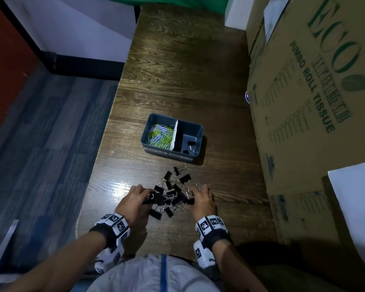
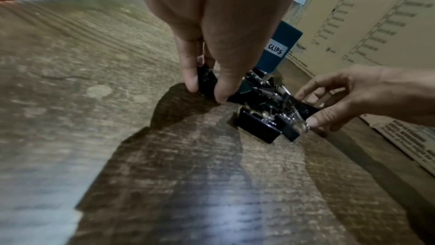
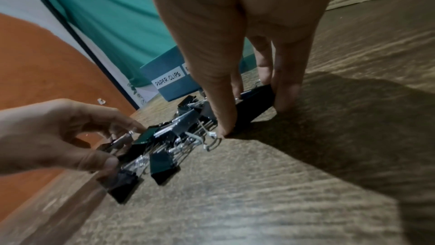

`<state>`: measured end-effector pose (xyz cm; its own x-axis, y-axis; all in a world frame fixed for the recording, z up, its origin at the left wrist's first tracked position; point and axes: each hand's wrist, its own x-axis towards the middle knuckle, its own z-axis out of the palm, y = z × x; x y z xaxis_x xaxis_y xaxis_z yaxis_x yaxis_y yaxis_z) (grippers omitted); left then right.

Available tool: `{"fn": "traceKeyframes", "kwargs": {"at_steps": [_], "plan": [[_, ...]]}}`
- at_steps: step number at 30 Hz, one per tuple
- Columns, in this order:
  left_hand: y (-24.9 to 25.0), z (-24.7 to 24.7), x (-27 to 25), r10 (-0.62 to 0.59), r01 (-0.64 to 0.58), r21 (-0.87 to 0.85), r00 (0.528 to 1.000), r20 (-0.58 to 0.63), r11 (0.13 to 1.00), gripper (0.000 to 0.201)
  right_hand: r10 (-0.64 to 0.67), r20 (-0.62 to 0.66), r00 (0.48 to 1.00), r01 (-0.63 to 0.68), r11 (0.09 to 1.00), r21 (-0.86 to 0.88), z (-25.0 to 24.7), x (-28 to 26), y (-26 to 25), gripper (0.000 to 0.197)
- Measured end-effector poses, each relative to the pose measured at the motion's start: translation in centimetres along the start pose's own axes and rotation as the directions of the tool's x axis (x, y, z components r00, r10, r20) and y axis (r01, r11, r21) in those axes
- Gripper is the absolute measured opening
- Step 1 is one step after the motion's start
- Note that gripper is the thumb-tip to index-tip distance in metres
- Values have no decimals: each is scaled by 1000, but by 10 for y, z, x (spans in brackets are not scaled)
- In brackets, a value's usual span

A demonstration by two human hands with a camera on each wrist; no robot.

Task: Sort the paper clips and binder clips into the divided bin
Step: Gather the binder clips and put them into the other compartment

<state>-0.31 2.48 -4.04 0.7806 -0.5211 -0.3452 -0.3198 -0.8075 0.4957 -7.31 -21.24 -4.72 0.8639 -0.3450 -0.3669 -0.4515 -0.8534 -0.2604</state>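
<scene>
**Both hands on the binder-clip heap**

My left hand (image 1: 135,200) and right hand (image 1: 202,200) each pinch black metal binder clips (image 1: 173,192) heaped on the dark wood worktop (image 1: 177,81), pointing every way. Beyond, the grey divided bin (image 1: 195,158) lies long axis left-right: coloured paper clips (image 1: 159,134) in its left compartment.

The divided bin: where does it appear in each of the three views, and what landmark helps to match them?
Head: the divided bin sits at the centre, on the table beyond the pile of binder clips.
Left wrist: only a corner shows, upper right, behind the left hand.
Right wrist: upper middle, partly behind the right hand.
Shared landmark: the binder clip pile in front of the bin.
</scene>
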Motion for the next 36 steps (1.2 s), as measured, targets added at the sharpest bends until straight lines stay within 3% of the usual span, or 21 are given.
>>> {"fn": "traceKeyframes", "kwargs": {"at_steps": [3, 6, 10, 14, 20, 24, 27, 30, 33, 36], "plan": [[8, -8, 3, -14, 14, -4, 999, -50, 1000, 49, 9, -12, 1000, -8, 998, 64, -6, -2, 1, 54], [15, -20, 12, 91, -85, 59, 989, -113, 995, 46, -11, -32, 999, 13, 998, 64, -15, -7, 1, 31], [44, -48, 41, 230, -218, 77, 949, -216, 973, 36, -46, -69, 997, 47, 999, 19, -17, -12, -1, 24], [88, -84, 90, 281, -277, 54, 916, -287, 959, 35, 11, -84, 996, -11, 1000, 5, -26, -14, 0, 17], [119, -107, 126, 192, -213, -46, 940, -281, 976, 55, 74, -117, 990, -48, 975, 215, -75, 10, -23, 15], [95, -90, 104, 210, -168, 161, 933, -293, 973, 18, 17, -322, 947, 122, 904, 409, -115, 47, -47, 19], [69, -67, 83, 153, -113, 214, 972, -180, 970, 14, -19, -356, 934, 189, 873, 449, -135, 78, -63, 26], [46, -42, 65, 13, -31, 308, 998, 61, 951, 57, -34, -345, 938, 183, 894, 409, -133, 93, -65, 27], [28, -16, 47, -117, 20, 376, 964, 238, 927, 105, -17, -314, 949, 130, 930, 344, -102, 80, -49, 12], [21, 3, 32, -93, -31, 406, 955, 281, 913, 115, 41, -162, 986, -7, 979, 206, -61, 55, -28, 24]]}}
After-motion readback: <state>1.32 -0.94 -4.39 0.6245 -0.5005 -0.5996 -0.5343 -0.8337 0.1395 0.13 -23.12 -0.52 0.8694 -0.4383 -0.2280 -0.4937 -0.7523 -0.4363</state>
